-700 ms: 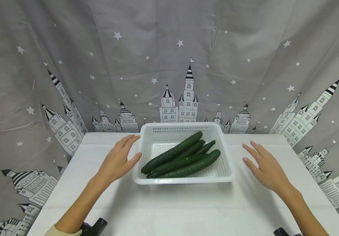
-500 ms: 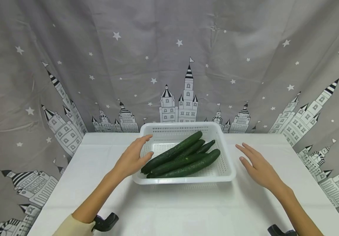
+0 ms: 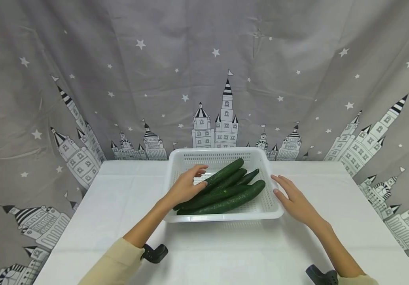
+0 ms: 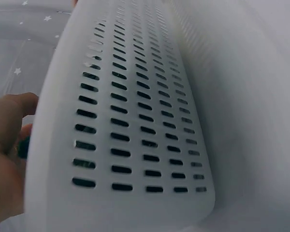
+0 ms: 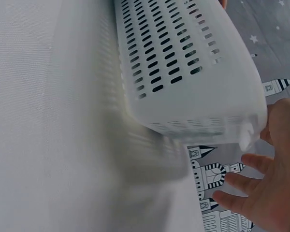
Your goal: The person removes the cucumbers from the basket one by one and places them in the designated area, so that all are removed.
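Observation:
Several dark green cucumbers [image 3: 231, 201] lie slantwise in a white perforated plastic basket [image 3: 226, 217] in the head view. My left hand [image 3: 186, 187] reaches over the basket's left side, thumb and fingers apart above the rearmost cucumber [image 3: 226, 171]; whether they touch it I cannot tell. In the left wrist view, the basket's front wall [image 4: 101, 208] hides most of the cucumbers, and part of my left hand [image 4: 5, 140] shows past the rim. At the basket's right rim is my right hand [image 3: 294, 201], fingers spread. The right wrist view shows that hand [image 5: 270, 188] beside the basket corner, holding nothing.
The basket stands toward the back of a white-covered table [image 3: 222, 253]. Behind it hangs a grey curtain [image 3: 197, 47] printed with castles and stars. Black wrist devices sit on the left wrist [image 3: 154, 253] and the right wrist [image 3: 321, 275].
My left hand has moved right, from outside the basket's left rim to over the cucumbers. My right hand has come left to the right rim. Basket and cucumbers stay in place.

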`<state>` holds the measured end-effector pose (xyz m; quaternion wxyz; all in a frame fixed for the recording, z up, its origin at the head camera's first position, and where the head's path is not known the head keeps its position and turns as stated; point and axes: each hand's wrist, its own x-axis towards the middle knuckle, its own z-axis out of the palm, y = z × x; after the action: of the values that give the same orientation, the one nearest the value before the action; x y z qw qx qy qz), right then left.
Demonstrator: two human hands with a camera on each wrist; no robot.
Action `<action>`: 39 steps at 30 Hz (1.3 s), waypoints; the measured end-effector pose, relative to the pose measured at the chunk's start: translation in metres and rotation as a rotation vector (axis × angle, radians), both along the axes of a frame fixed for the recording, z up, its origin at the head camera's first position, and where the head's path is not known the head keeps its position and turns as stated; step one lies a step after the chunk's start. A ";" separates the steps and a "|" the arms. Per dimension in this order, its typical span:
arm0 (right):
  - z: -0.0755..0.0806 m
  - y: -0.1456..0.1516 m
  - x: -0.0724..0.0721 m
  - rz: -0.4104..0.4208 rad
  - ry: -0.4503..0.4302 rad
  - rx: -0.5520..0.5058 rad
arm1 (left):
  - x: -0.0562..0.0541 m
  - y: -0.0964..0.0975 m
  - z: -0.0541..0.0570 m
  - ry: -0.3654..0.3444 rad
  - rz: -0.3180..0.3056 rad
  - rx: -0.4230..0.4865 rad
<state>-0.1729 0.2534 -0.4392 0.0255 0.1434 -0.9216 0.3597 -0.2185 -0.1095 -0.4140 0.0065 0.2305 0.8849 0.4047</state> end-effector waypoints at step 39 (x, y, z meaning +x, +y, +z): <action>-0.033 -0.008 -0.031 0.085 -0.312 -0.641 | -0.054 0.033 -0.013 -0.345 0.016 0.073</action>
<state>-0.2037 0.2450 -0.4726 -0.0870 0.1095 -0.7480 0.6488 -0.2725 -0.0761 -0.4266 0.1467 0.1503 0.8572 0.4701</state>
